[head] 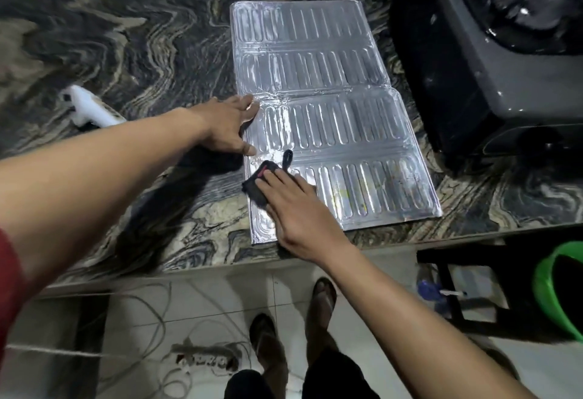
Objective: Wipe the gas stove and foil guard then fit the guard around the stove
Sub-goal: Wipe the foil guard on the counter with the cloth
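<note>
The silver ribbed foil guard [318, 89] lies flat and unfolded on the dark marbled counter [132, 51]. My left hand [228, 125] presses flat on the guard's left edge, fingers spread, holding nothing. My right hand [293, 209] presses a black cloth [263, 182] with a red stripe onto the guard's near-left panel. The cloth's loop sticks out beyond my fingers. The dark gas stove [492, 60] stands at the right, its burner at the top right corner.
A white spray bottle [88, 109] lies on the counter at the left. A tiled wall runs along the back. Below the counter edge are a black stool [454, 288], a green bucket [558, 291], a power strip [205, 360] with cables, and my feet.
</note>
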The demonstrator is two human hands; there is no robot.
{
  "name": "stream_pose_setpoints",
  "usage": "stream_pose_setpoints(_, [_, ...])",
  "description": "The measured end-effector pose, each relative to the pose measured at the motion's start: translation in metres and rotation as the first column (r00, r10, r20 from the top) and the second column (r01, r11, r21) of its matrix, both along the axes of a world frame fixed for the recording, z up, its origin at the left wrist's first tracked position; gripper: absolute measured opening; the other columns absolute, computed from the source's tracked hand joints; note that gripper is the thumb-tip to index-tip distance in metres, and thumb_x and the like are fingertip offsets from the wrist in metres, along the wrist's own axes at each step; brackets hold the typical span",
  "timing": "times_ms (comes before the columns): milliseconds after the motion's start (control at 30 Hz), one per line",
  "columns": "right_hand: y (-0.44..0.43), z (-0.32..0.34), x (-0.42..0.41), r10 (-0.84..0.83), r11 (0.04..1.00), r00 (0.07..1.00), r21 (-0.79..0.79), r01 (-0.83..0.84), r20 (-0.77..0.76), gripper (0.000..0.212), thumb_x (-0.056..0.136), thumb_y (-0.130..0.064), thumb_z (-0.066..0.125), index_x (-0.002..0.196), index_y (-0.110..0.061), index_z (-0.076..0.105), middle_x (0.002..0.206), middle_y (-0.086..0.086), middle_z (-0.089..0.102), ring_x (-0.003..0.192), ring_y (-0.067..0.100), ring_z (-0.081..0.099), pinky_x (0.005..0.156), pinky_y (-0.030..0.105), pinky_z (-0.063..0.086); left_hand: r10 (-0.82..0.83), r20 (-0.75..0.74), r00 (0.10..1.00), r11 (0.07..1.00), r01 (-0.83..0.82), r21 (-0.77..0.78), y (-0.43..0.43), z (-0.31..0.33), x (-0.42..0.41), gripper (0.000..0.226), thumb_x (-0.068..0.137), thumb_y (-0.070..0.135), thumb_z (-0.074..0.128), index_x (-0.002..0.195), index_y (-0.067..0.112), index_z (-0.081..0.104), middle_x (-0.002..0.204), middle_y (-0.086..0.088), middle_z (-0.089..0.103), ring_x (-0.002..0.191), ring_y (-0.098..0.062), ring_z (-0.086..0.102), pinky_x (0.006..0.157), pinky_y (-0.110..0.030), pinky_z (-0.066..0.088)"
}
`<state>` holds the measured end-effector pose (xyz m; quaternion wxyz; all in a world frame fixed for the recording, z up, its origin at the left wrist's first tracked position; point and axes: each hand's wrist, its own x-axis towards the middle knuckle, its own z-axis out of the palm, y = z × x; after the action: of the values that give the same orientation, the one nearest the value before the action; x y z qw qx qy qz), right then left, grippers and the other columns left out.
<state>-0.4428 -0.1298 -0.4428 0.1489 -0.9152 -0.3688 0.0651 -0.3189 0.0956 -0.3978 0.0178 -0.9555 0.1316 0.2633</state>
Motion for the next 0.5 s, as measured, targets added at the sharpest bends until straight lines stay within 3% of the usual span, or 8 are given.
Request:
stream_pose_setpoints(133, [-0.045, -0.001, 0.026, -0.164, 0.986, 0.986, -0.010, 0.164, -0.006, 0.052, 0.104, -0.023, 0.030, 0.154, -0.012, 0.025, 0.162, 0.006, 0.021, 0.150, 0.020, 0.011, 0.123, 0.040, 0.006, 0.007, 0.000, 1.000, 1.000, -0.007, 0.007, -0.001, -0.001, -0.001, 0.106, 0.085, 0.063, 0.058, 0.157, 0.019, -0.007, 0.164, -0.001, -0.017, 0.153, -0.022, -0.007, 0.122, -0.053, 0.003])
stream_pose_setpoints(300, [-0.104, -0.001, 0.050, -0.366, 0.929, 0.931, -0.050, 0.366, 0.011, 0.058, 0.102, -0.015, 0.040, 0.155, -0.011, 0.018, 0.164, 0.007, 0.012, 0.151, 0.021, 0.005, 0.121, 0.036, -0.001, 0.014, 0.015, 1.000, 0.999, -0.015, 0.043, -0.008, -0.001, -0.003, 0.104, 0.087, 0.060, 0.058, 0.157, 0.022, -0.010, 0.165, -0.004, -0.016, 0.153, -0.024, -0.005, 0.120, -0.056, 0.002])
stream_pose_setpoints(500, [-0.126, -0.005, 0.054, -0.700, 0.714, 0.714, 0.017, 0.700, 0.026, 0.050, 0.104, -0.021, 0.027, 0.153, -0.008, 0.026, 0.161, 0.011, 0.022, 0.150, 0.024, 0.012, 0.122, 0.043, 0.007, 0.042, -0.008, 0.999, 0.998, -0.041, 0.056, -0.012, -0.001, -0.002, 0.101, 0.087, 0.057, 0.059, 0.156, 0.030, -0.009, 0.164, -0.007, -0.016, 0.153, -0.026, -0.006, 0.120, -0.057, 0.004])
